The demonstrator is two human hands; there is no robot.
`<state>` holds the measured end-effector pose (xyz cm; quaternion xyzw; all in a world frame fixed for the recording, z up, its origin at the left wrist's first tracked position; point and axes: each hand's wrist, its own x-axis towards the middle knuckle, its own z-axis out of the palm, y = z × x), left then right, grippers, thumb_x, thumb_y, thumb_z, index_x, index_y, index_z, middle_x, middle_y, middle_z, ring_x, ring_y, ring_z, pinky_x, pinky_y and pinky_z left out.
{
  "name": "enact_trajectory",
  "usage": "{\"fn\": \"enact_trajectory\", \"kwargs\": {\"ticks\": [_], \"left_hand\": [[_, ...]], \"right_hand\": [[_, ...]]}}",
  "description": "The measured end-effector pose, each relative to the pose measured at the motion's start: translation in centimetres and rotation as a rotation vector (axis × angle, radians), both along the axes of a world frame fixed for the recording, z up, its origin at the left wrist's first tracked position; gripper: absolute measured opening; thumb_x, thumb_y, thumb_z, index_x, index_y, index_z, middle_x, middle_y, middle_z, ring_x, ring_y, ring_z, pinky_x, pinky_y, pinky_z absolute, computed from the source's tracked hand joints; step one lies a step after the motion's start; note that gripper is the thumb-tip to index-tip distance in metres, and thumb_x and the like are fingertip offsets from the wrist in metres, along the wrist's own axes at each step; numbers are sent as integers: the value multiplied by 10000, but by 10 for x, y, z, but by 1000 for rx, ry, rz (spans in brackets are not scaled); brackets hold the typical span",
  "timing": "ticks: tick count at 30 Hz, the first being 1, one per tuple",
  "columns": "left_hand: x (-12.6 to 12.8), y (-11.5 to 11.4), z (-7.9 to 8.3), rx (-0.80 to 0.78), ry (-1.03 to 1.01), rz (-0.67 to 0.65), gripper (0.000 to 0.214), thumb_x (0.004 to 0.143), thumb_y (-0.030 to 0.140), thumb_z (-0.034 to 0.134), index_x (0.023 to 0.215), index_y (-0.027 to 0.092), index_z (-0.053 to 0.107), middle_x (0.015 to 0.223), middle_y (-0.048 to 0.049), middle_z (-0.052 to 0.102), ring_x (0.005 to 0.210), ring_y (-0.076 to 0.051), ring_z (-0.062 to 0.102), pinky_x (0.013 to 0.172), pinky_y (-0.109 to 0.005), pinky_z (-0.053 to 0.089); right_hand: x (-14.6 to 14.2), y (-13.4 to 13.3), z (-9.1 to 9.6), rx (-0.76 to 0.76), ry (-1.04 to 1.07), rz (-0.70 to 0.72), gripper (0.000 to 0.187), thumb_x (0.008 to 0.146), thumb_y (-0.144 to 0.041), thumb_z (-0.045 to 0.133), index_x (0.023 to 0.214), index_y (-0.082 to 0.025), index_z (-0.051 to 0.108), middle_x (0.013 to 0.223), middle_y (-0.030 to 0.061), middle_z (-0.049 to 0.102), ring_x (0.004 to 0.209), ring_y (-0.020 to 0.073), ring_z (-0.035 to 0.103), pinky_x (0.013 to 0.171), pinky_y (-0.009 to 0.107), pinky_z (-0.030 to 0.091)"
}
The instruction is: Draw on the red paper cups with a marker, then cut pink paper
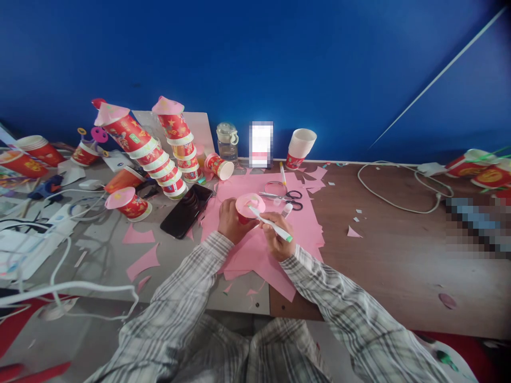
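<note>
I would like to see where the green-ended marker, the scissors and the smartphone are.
Green-ended marker [280, 231], head view: its white barrel.
Scissors [276, 197], head view: the metal blades.
Smartphone [187, 211], head view: its dark screen.

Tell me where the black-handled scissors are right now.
In the head view, the black-handled scissors lie slightly right of centre on the pink paper, just beyond the right hand.

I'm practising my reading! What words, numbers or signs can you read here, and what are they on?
I can't read any words, brands or numbers.
Two cup towers: gold printing and a green patch, too blurred.
Held pink-topped cup: print too small.
White marker: no readable text.
Red cups at far right: gold markings, too blurred.
White patch by the wall: pixelated, unreadable.
</note>
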<state>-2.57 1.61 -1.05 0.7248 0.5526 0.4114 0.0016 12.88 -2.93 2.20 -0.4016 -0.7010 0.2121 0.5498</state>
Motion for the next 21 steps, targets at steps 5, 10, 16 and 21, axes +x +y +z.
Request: {"fn": "enact_trajectory", "kwargs": {"ticks": [5, 10, 16, 21], "left_hand": [[0, 0, 1, -3, -3, 1, 611, 552, 480, 656, 1020, 151, 441, 984, -122, 503, 986, -243, 461, 859, -427, 407], [0, -1, 0, -11, 9, 9, 613, 551, 481, 655, 1027, 160, 440, 989, -118, 502, 989, -247, 461, 861, -432, 402], [0, -1, 0, -6, 11, 15, 619, 549, 486, 655, 1026, 153, 444, 991, -118, 502, 987, -247, 463, 860, -426, 400], [-1, -1, 1, -9, 26, 14, 627, 561, 493, 646, 1042, 146, 443, 1004, -125, 500, 1002, -248, 457, 873, -428, 391]], "right_hand": [[0, 0, 0, 2, 2, 27, 254, 862, -320, 412, 1010, -175, 558, 747, 50, 617, 731, 175, 625, 697, 335, 519], [0, 1, -1, -11, 11, 24, 270, 866, -346, 408, 1011, -175, 559, 744, 47, 616, 735, 171, 629, 698, 327, 522], [0, 1, -1, -2, 11, 18, 286, 870, -358, 403, 1015, -170, 563, 749, 50, 617, 726, 168, 630, 692, 322, 525], [-1, 1, -1, -11, 13, -2, 283, 869, -349, 406, 1019, -165, 561, 757, 54, 616, 724, 165, 628, 690, 323, 527]]}}
